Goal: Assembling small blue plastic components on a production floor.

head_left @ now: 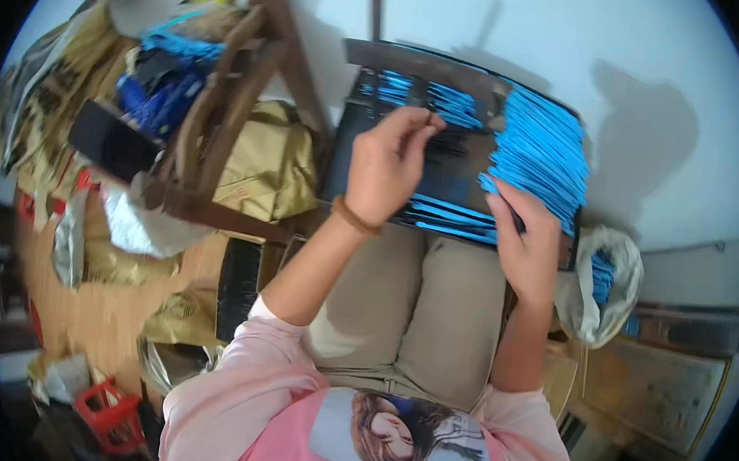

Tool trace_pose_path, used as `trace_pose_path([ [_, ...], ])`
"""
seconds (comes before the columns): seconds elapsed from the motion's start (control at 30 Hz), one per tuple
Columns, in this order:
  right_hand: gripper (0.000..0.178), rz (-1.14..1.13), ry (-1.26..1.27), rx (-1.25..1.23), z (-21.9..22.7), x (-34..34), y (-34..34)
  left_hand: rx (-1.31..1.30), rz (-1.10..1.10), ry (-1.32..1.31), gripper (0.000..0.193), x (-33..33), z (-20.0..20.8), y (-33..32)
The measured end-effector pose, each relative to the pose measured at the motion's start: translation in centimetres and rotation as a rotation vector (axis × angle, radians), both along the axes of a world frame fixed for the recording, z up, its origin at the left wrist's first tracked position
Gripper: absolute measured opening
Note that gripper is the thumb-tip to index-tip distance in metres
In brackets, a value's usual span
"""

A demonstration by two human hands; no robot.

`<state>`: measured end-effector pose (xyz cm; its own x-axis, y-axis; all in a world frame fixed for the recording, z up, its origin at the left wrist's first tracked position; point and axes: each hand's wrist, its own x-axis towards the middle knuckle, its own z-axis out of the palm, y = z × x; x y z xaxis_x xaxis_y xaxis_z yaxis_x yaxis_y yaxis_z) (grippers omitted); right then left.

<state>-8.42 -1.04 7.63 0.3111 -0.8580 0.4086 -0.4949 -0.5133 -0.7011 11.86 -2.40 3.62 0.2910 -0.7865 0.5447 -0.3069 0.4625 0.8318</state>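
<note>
My left hand (387, 163) hovers over the dark work board (446, 180) on my lap, its thumb and fingers pinched together. Anything between those fingertips is too small to make out. My right hand (530, 242), at the board's right side, closes its thumb and forefinger on the end of a thin blue strip (486, 183). Beside it lies a dense stack of blue strips (545, 148). A looser bunch of blue strips (451, 106) rests at the far side of the board, with small black pieces (450, 142) below it. Several more strips (452, 217) lie along the near edge.
A wooden frame (223, 117) stands close on my left, with a dark phone-like slab (112, 142) beside it. Gold bags (270, 164) and a red basket (108, 413) are on the floor. At right, a white sack (625, 291) holds more blue strips. A wall rises behind the board.
</note>
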Motion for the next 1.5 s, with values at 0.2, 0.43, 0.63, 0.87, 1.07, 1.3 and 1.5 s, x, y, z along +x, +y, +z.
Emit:
trace_pose_path([
  [0.2, 0.022, 0.007, -0.052, -0.026, -1.0, 1.2, -3.3, 0.079, -0.054, -0.071, 0.01, -1.4, 0.1, -1.6],
  [0.43, 0.02, 0.002, -0.137, -0.07, -1.9, 2.4, -4.9, 0.069, -0.054, -0.118, 0.009, -2.5, -0.3, -2.0],
  [0.63, 0.016, -0.012, -0.134, -0.075, -1.4, 2.7, -5.6, 0.077, -0.046, -0.168, 0.01, -2.6, -0.5, -2.6],
  [0.87, 0.016, 0.017, -0.151, -0.08, -1.3, 2.1, -6.3, 0.043, -0.039, -0.192, 0.011, -3.1, -0.4, -2.7],
  [1.07, 0.016, 0.004, -0.165, -0.07, -1.5, 2.0, -6.4, 0.049, -0.044, -0.214, 0.008, -3.3, -0.3, -2.9],
  [1.3, 0.014, 0.023, -0.186, -0.087, -1.3, 2.1, -6.5, 0.031, -0.033, -0.241, 0.008, -3.2, -0.5, -3.0],
  [1.5, 0.014, 0.027, -0.202, -0.093, -1.4, 2.0, -6.7, 0.02, -0.043, -0.251, 0.01, -3.1, -0.7, -3.3],
])
